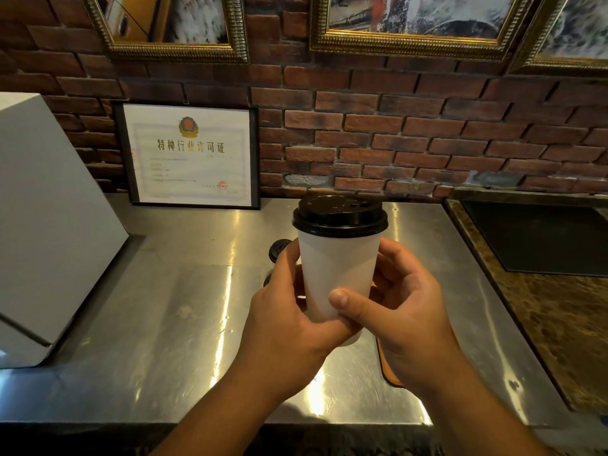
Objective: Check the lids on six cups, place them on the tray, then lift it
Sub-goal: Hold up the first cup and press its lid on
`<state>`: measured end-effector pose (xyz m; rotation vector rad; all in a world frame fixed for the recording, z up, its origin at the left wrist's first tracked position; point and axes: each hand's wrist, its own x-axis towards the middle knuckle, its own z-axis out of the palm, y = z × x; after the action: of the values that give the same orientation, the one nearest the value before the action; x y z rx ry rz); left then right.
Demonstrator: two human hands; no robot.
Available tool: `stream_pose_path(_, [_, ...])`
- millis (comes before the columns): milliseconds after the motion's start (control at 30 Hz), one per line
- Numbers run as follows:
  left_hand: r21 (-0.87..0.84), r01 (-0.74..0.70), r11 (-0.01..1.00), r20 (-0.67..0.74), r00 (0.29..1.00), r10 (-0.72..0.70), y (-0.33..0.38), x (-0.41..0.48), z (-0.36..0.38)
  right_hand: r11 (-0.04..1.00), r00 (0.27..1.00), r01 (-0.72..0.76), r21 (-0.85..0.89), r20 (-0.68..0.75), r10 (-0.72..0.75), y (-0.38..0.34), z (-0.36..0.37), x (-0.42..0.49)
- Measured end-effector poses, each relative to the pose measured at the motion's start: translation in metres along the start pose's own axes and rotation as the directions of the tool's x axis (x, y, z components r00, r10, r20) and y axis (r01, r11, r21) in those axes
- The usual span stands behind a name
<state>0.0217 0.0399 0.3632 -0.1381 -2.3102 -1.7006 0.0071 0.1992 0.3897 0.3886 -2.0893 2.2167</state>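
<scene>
One white box (49, 225) stands at the left end of the steel counter (184, 291). One framed certificate (190, 156) leans against the brick wall (394, 126), which carries three gilt picture frames (418, 28) above. Behind the left hand (289, 314) one black second lid (279, 249) peeks out; whether more cups sit behind it cannot be told. One white paper cup (339, 264) is held upright above the counter, its black lid (340, 215) seated on top. Both hands grip it low: the left hand wraps the left side and the right hand (404, 311) wraps the right, thumb across the front. Under the right wrist shows one brown tray (388, 366) edge. Farther right lies one dark mat (543, 238) on a marbled surface (559, 324).
</scene>
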Motion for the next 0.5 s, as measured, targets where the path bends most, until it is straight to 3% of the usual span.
stream_pose_path(500, [0.008,-0.015,1.0,0.008,1.0,0.015,0.007,-0.004,-0.001,0.987,0.999,-0.048,0.151,0.016,0.046,-0.032,0.006,0.026])
